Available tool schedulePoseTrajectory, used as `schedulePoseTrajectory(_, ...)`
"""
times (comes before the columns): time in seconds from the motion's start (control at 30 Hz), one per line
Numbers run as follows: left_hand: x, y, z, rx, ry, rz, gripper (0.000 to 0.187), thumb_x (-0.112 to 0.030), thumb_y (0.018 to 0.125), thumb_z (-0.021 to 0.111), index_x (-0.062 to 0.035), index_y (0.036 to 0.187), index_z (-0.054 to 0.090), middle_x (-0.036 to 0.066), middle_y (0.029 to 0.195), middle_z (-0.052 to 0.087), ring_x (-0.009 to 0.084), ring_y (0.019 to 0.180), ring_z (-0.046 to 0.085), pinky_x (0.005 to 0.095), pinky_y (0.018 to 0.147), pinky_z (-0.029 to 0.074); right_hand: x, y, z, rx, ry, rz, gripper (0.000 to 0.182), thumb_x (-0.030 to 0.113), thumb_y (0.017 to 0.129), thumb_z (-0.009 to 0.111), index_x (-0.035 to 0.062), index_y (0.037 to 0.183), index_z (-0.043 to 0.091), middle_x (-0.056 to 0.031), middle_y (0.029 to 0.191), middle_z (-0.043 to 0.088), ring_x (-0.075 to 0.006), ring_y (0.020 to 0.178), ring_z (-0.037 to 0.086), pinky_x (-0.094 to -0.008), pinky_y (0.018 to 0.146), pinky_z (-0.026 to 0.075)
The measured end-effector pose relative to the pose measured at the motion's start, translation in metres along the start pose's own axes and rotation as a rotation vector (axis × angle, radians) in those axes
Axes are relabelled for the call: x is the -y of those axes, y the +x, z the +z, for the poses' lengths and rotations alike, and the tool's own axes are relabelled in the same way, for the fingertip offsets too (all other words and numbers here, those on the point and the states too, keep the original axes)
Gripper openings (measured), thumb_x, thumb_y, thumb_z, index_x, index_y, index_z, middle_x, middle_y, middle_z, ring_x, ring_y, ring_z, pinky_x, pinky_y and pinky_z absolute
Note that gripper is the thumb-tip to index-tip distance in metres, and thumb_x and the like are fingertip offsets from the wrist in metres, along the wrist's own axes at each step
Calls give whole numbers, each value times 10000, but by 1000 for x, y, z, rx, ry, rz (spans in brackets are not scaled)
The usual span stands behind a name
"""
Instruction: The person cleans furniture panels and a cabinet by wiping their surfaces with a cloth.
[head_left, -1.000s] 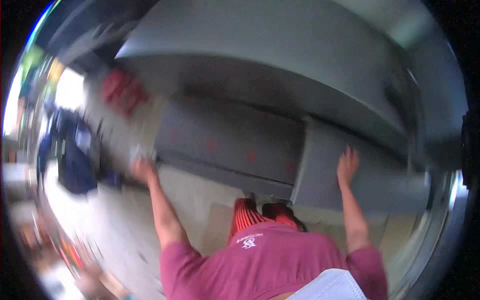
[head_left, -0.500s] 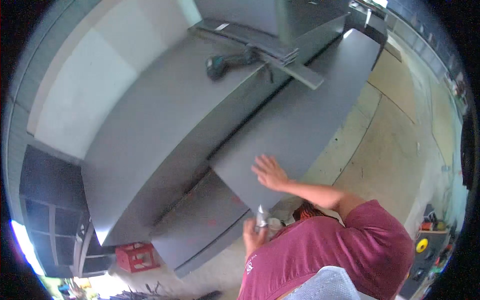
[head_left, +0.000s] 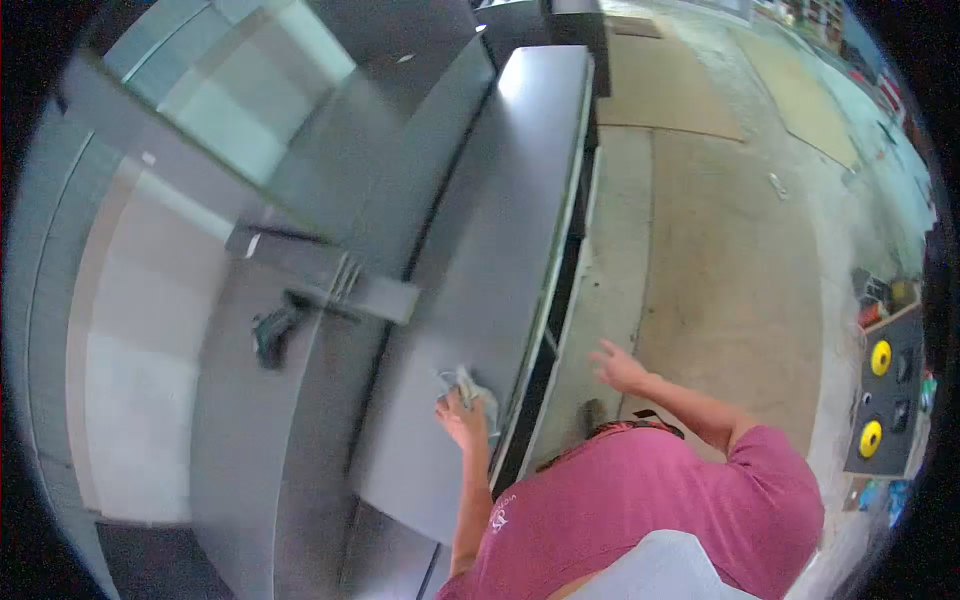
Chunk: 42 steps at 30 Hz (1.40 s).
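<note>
My left hand point(head_left: 459, 418) presses a crumpled pale cloth point(head_left: 482, 398) against the top of a long grey panel point(head_left: 475, 250). Its fingers are closed over the cloth, and part of the cloth shows beyond them. Off the panel's right edge, my right hand point(head_left: 618, 370) hangs over the floor with its fingers apart and nothing in them. On the grey surface to the left lies a dark cordless drill point(head_left: 272, 335), somewhat blurred. Beside the drill is a small stack of grey strips point(head_left: 345, 285).
An upright grey board point(head_left: 185, 150) rises at the upper left. Concrete floor point(head_left: 730, 280) runs along the right, with brown sheets point(head_left: 665, 95) lying farther off. A dark box with yellow discs point(head_left: 876, 400) stands at the far right.
The view has swung right. My left hand has moved from near my body onto the panel with the pale cloth. My right hand has left the panel and hangs over the floor.
</note>
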<state>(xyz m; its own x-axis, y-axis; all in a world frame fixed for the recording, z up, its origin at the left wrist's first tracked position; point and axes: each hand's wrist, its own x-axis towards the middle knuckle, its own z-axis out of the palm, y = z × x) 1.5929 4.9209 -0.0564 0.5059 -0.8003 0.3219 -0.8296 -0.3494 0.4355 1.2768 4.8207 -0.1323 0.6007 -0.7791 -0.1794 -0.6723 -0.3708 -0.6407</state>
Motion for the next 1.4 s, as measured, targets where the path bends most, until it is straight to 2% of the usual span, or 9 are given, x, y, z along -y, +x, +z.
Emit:
schedulePoseTrajectory(0.07, -88, 26, 52, 205, -373, -61, 333, -176, 711, 621, 14, 977, 557, 213, 935, 537, 395, 932, 484, 454, 824, 388, -75, -16, -66, -17, 15, 226, 422, 254, 836, 539, 110, 1223, 455, -262, 1295, 360, -414, 1170, 390, -448, 966, 358)
schedulePoseTrajectory(0.13, 11, 16, -23, 164, -491, 5, 337, -180, 718, 618, 13, 987, 557, 219, 954, 533, 392, 943, 486, 453, 830, 387, 21, -69, -11, -299, -43, 374, 387, 242, 822, 543, 80, 1170, 489, -280, 1197, 441, -419, 1118, 435, -455, 925, 392)
schedulePoseTrajectory(0.27, -30, 91, 36, -27, -282, 81, 424, -236, 758, 642, -23, 1107, 527, 230, 1097, 487, 378, 1024, 451, 492, 871, 382, -101, -117, -35, -543, -84, 483, 373, 244, 821, 547, 66, 1148, 509, -287, 1198, 443, -414, 1096, 458, -453, 912, 403)
schedulePoseTrajectory(0.77, -201, 369, 325, -160, 161, 331, 404, -246, 748, 643, -58, 1092, 547, 153, 1033, 544, 330, 975, 496, 474, 811, 416, -214, -17, -117, -175, 261, 898, 444, 318, 829, 512, 55, 1186, 526, -207, 942, 618, -352, 955, 558, -419, 882, 414)
schedulePoseTrajectory(0.9, -354, 437, 351, 250, -423, 261, 275, -224, 664, 641, -74, 895, 632, 143, 909, 599, 316, 912, 523, 422, 786, 412, -294, 43, -157, 14, 279, 809, 481, 365, 861, 520, 48, 1221, 487, -131, 991, 583, -251, 813, 589, -345, 717, 470)
schedulePoseTrajectory(0.93, -377, 432, 373, 15, -578, 377, 315, -217, 665, 633, -53, 934, 617, 171, 913, 591, 330, 870, 536, 416, 754, 426, -314, 55, -173, -42, 401, 931, 476, 356, 867, 510, 58, 1237, 477, -99, 969, 579, -204, 765, 592, -313, 659, 472)
schedulePoseTrajectory(1.03, -436, 436, 369, 617, -921, -163, 428, -273, 720, 647, -21, 1053, 557, 199, 1025, 565, 315, 1014, 525, 377, 822, 427, -339, 83, -215, -334, 507, 873, 467, 327, 879, 488, 61, 1261, 455, -62, 912, 568, -134, 761, 574, -270, 628, 450)
schedulePoseTrajectory(1.27, -425, 576, 328, -48, -871, 35, 382, -191, 747, 618, -9, 1072, 535, 171, 1011, 532, 306, 965, 503, 383, 854, 391, -377, 168, -281, -45, 509, 1098, 440, 363, 900, 472, 49, 1208, 450, -91, 960, 559, -180, 791, 569, -282, 653, 461)
schedulePoseTrajectory(1.4, -412, 594, 333, -113, -904, -120, 377, -202, 763, 612, -8, 1073, 521, 180, 998, 499, 320, 944, 489, 388, 861, 383, -319, 333, -395, -288, 1043, 576, 532, 449, 893, 455, 82, 1273, 393, -124, 1193, 498, -236, 1023, 531, -355, 881, 429)
